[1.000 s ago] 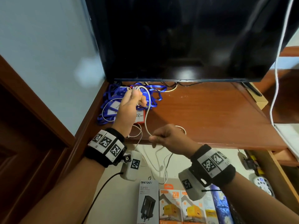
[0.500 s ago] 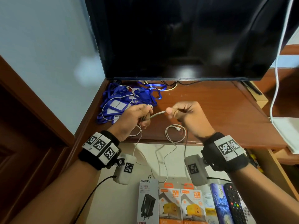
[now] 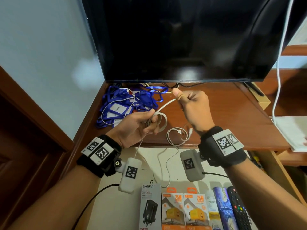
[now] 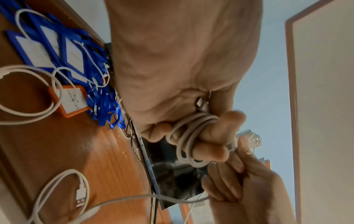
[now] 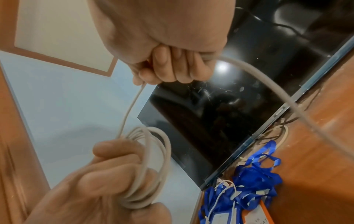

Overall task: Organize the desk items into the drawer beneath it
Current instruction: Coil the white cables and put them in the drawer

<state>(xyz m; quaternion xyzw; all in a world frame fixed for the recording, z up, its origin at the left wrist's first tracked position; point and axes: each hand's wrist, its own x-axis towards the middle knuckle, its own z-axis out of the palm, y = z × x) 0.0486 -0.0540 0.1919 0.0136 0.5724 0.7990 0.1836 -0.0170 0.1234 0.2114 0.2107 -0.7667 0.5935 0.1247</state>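
Observation:
A white charging cable (image 3: 158, 121) is coiled in several loops round the fingers of my left hand (image 3: 137, 126), which grips it above the desk's front left. My right hand (image 3: 186, 103) pinches the cable's free strand (image 3: 166, 105), raised and pulled taut toward the monitor. In the left wrist view the coil (image 4: 188, 141) wraps two fingers. In the right wrist view my right fingers (image 5: 168, 69) curl round the strand (image 5: 129, 109) leading to the coil (image 5: 155, 165). A second white cable (image 3: 177, 135) lies looped at the desk edge. Blue lanyards with badges (image 3: 126, 103) are piled at the back left.
A black monitor (image 3: 182, 39) fills the back of the wooden desk (image 3: 232, 120). Below, the open drawer (image 3: 116, 205) holds a black charger box (image 3: 151, 206), two orange charger boxes (image 3: 183, 211) and a remote (image 3: 237, 209). A white cord (image 3: 279, 67) hangs at right.
My left hand drew back from the lanyards with the cable. My right hand rose from the desk's front edge and swung up over the desk, and loops now circle the left fingers.

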